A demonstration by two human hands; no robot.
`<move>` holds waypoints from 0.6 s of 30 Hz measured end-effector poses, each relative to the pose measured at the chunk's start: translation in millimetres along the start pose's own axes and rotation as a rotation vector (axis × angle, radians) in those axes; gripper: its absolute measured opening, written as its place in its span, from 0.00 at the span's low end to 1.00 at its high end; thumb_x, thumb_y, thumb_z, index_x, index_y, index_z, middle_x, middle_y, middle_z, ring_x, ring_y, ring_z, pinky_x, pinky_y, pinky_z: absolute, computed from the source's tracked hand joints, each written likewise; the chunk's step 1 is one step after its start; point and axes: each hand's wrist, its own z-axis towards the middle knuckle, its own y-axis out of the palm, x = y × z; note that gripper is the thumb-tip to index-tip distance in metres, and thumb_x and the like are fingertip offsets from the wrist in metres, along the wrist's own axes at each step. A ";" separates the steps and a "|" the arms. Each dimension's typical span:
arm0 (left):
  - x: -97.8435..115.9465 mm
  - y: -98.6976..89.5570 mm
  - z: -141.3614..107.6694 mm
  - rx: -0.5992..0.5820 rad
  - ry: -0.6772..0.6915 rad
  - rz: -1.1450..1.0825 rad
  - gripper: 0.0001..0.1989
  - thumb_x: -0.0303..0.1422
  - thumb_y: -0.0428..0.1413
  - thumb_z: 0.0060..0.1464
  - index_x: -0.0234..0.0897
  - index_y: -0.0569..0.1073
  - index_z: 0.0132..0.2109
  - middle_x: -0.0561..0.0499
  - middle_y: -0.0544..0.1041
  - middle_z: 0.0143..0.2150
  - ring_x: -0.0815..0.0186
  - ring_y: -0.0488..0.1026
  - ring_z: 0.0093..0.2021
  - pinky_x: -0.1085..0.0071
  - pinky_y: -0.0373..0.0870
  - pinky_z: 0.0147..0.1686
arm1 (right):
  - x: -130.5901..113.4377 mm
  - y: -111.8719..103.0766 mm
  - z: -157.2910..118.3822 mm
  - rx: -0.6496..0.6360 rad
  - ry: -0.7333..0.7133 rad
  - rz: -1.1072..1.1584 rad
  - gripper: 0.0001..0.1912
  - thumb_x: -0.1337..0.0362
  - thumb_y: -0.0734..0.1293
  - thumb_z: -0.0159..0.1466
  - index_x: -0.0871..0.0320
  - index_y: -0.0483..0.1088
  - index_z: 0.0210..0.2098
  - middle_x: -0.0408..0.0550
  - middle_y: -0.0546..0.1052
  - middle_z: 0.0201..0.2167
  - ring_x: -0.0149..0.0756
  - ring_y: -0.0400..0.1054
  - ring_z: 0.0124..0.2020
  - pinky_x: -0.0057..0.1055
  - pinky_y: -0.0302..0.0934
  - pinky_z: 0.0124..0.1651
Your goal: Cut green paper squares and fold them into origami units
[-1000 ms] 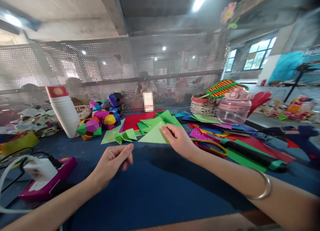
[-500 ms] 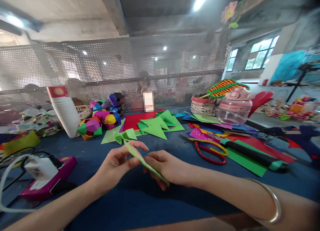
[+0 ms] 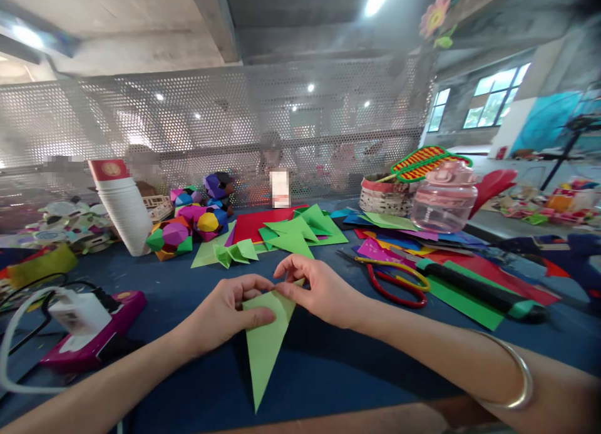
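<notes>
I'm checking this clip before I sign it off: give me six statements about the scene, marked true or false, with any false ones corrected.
1. The left hand and right hand both touch the light-green paper. True.
2. The scissors are in the right hand. False: they lie on the table.
3. A metal bangle is on the right forearm. True.
4. The stack of white cups is right of the clear bottle. False: it is on the left.
5. A pointed end of the light-green paper faces the table's near edge. True.
6. Nothing is plugged into the power strip. False: a white adapter is.
</notes>
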 end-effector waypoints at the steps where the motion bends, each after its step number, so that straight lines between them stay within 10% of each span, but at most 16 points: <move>1: -1.3 -0.9 1.3 0.048 0.023 0.068 0.23 0.42 0.64 0.51 0.35 0.72 0.50 0.53 0.77 0.33 0.65 0.74 0.32 0.71 0.71 0.34 | 1.5 -1.8 0.9 -0.002 -0.010 -0.066 0.08 0.64 0.67 0.66 0.58 0.68 0.43 0.44 0.76 0.33 0.31 0.69 0.32 0.26 0.62 0.34; 9: -6.8 -2.3 -0.9 0.246 0.226 0.403 0.13 0.33 0.62 0.54 0.41 0.75 0.48 0.49 0.75 0.44 0.59 0.72 0.44 0.65 0.67 0.46 | 9.7 -20.3 2.6 -0.109 0.036 -0.374 0.10 0.69 0.67 0.63 0.57 0.71 0.44 0.41 0.77 0.27 0.34 0.67 0.28 0.29 0.51 0.31; 12: -6.3 1.5 -6.0 0.161 0.424 0.617 0.11 0.29 0.58 0.59 0.44 0.76 0.48 0.46 0.71 0.57 0.55 0.68 0.57 0.62 0.65 0.55 | 10.8 -23.6 1.7 -0.152 0.050 -0.447 0.13 0.69 0.67 0.62 0.56 0.70 0.47 0.41 0.77 0.27 0.35 0.66 0.29 0.29 0.48 0.31; 18: -9.9 3.6 -6.4 -0.025 0.500 0.595 0.08 0.29 0.54 0.64 0.41 0.79 0.41 0.48 0.78 0.47 0.62 0.76 0.47 0.70 0.70 0.48 | 3.0 -27.7 -3.5 -0.180 0.071 -0.584 0.13 0.64 0.66 0.63 0.54 0.70 0.48 0.44 0.77 0.29 0.41 0.69 0.34 0.30 0.49 0.31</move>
